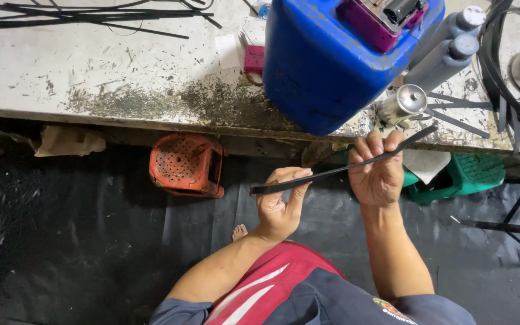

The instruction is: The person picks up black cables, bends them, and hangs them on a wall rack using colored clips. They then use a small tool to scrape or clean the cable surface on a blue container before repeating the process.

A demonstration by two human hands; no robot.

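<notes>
- Held at chest height over a dark floor: a thin black strip (338, 170), slanting up to the right, just below the edge of a stained workbench (121, 90).
- Left hand (279, 204) pinching the strip's lower end between thumb and fingertips; right hand (379, 171) closed round its upper part.
- Apparently mid-inspection or straightening; any next move likely demanding steady two-handed tension.
- On the bench above: blue jerrycan (326, 66), grey bottles (446, 51), more black strips (91, 17).
- Underneath: orange stool (185, 165).

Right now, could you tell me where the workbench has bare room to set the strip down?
The workbench is bare between the loose black strips and the blue jerrycan. Right of it, grey bottles, a metal cylinder and more strips crowd it.
</notes>
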